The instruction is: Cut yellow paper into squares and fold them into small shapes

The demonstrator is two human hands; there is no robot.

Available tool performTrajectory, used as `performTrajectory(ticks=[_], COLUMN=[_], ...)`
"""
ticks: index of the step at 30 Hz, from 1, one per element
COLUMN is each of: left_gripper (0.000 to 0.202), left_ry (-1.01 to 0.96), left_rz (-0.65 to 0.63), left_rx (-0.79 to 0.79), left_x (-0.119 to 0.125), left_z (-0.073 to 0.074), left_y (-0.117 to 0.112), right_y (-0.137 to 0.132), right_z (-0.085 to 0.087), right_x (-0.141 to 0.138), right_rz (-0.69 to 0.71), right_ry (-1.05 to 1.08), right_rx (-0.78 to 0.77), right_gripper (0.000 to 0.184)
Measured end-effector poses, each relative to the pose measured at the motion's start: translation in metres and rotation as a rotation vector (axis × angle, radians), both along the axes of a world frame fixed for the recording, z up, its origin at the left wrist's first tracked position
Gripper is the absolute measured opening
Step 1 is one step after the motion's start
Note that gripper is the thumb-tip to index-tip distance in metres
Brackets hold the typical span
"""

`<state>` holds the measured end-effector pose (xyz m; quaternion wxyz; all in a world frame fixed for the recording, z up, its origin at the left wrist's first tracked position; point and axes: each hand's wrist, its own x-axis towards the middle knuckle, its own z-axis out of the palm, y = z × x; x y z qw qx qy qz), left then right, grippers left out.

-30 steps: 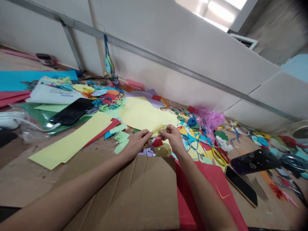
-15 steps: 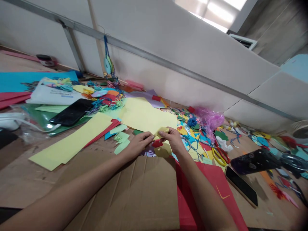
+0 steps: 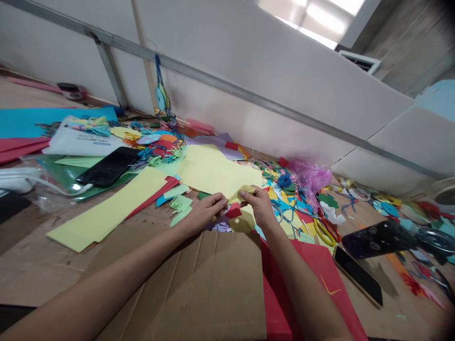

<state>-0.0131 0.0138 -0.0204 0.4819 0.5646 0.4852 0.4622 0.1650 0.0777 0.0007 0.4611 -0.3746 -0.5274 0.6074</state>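
Observation:
Between my two hands is a small piece of yellow paper (image 3: 236, 194), raised over the scraps. My right hand (image 3: 259, 202) pinches its right part between thumb and fingers. At its left end, my left hand (image 3: 210, 211) has its fingertips closed on the paper's edge. A large pale yellow sheet (image 3: 218, 168) lies just beyond the fingers. Under the hands are a red paper scrap (image 3: 233, 210) and a yellow cut piece (image 3: 242, 222). The brown cardboard (image 3: 199, 289) lies beneath my forearms.
Red-and-yellow scissors (image 3: 325, 229), a phone (image 3: 358, 277) and a dark tumbler (image 3: 378, 238) are at right. Yellow strips (image 3: 110, 208) and a charging phone (image 3: 108, 166) lie at left. A pink plastic bag (image 3: 311, 177) rests near the wall. Red paper (image 3: 313, 279) lies beside the cardboard.
The small yellow paper has tilted and looks narrower between my hands. My right hand has shifted slightly to the right; the left stays nearly in place.

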Motion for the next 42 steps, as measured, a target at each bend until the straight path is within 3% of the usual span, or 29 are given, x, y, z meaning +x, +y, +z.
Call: performTrajectory(ticks=[8, 12, 31, 36, 42], left_gripper=[0.045, 0.043, 0.037, 0.035, 0.032], left_ry=[-0.193, -0.225, 0.170, 0.224, 0.269], left_rz=[-0.067, -0.097, -0.019, 0.056, 0.059], left_rx=[-0.168, -0.171, 0.080, 0.134, 0.184], left_x=[0.000, 0.001, 0.002, 0.003, 0.004], left_z=[-0.002, -0.001, 0.012, 0.010, 0.007], left_y=[-0.003, -0.004, -0.003, -0.002, -0.002], right_y=[0.000, -0.001, -0.008, -0.011, -0.018], right_z=[0.002, 0.003, 0.005, 0.001, -0.003], right_x=[0.000, 0.000, -0.003, -0.008, -0.017], right_rz=[0.023, 0.029, 0.046, 0.040, 0.089], right_ry=[0.001, -0.002, -0.046, -0.009, -0.016], right_rx=[0.021, 0.045, 0.101, 0.010, -0.045], right_gripper=[0.031, 0.029, 0.027, 0.030, 0.031])
